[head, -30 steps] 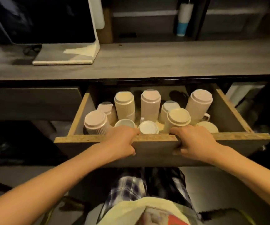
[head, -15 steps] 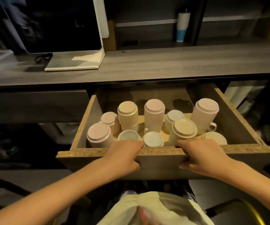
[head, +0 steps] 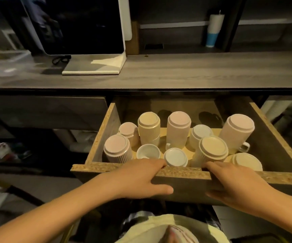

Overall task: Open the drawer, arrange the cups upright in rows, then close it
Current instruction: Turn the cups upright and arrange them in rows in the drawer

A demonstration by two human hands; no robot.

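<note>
The drawer (head: 106, 168) is standing open beneath the grey worktop (head: 194, 72). Both hands are gripping its front panel. The left hand (head: 141, 176) is hooking its fingers over the chipboard top edge with the thumb pressing on the outer face, and the right hand (head: 233, 186) is holding the panel the same way further right. Inside, the cups (head: 178, 128) are sitting clustered towards the front, nearly all bottom-up. A small white cup (head: 148, 151) is standing upright just behind the left hand's fingers. A tall handled mug (head: 236, 132) is resting upside down at the right. The pale piece (head: 245, 161) in the front right corner is partly hidden and is possibly another upturned cup. A dark monitor (head: 82, 25) is standing on the worktop at the left.
</note>
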